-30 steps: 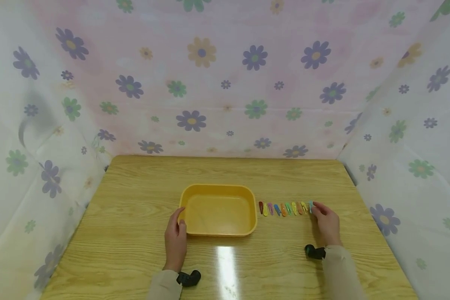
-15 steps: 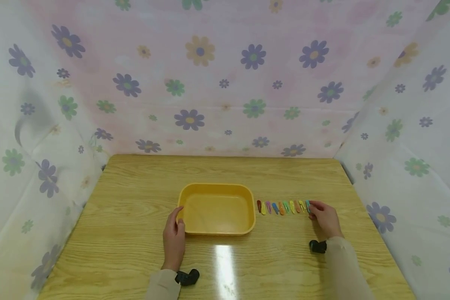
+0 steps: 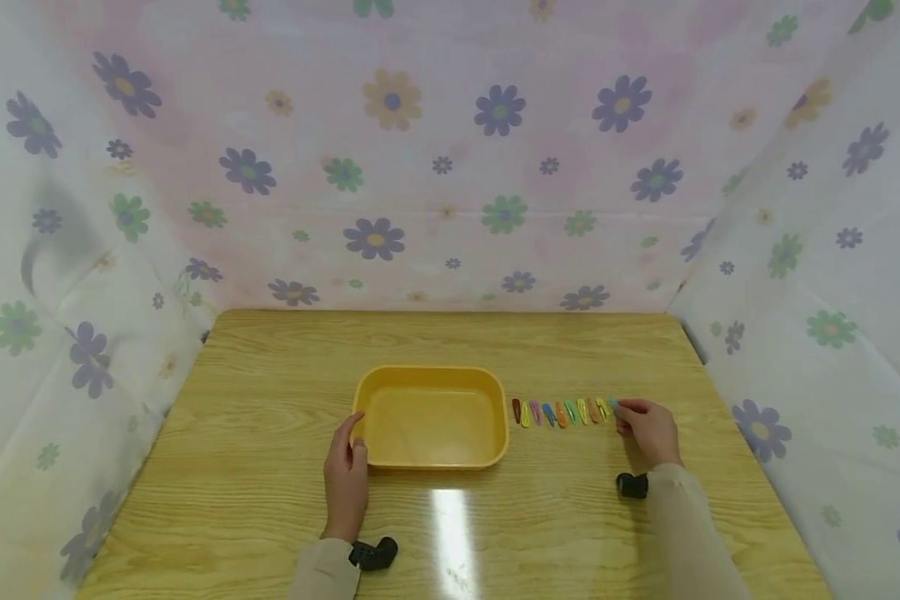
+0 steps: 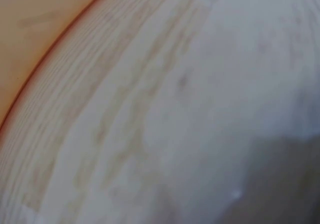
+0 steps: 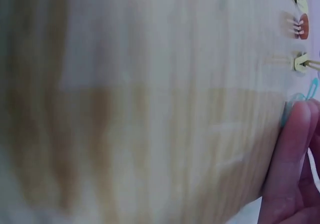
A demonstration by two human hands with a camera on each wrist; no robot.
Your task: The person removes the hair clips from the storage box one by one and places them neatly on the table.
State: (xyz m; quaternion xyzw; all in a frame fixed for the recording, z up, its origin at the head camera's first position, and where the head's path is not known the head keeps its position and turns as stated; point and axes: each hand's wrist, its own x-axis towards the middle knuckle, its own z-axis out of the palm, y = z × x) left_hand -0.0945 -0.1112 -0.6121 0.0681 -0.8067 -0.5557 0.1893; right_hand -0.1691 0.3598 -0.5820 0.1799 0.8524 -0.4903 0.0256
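Note:
In the head view a yellow plastic basin (image 3: 431, 465) sits on the wooden table. My left hand (image 3: 347, 475) grips its left rim with fingers over the edge. To the basin's right runs a row of colourful snap hair clips, from a dark red hair clip (image 3: 517, 411) to a yellow hair clip (image 3: 602, 409). At the row's right end my right hand (image 3: 650, 432) pinches a light blue hair clip (image 5: 312, 87) between thumb and fingers, largely covered in the head view. The right wrist view shows its blue loop beyond the fingertips, close to a yellow clip (image 5: 301, 62).
The basin's inside shows bare yellow plastic. Flower-printed cloth (image 3: 450, 192) hangs behind the wooden table (image 3: 270, 400) and along both sides. A black wrist camera (image 3: 375, 553) sticks out by the left wrist, another black camera (image 3: 632, 486) by the right.
The right hand's fingers have closed round the light blue clip and now cover more of it. The left hand keeps its place on the basin. The head view has shifted slightly.

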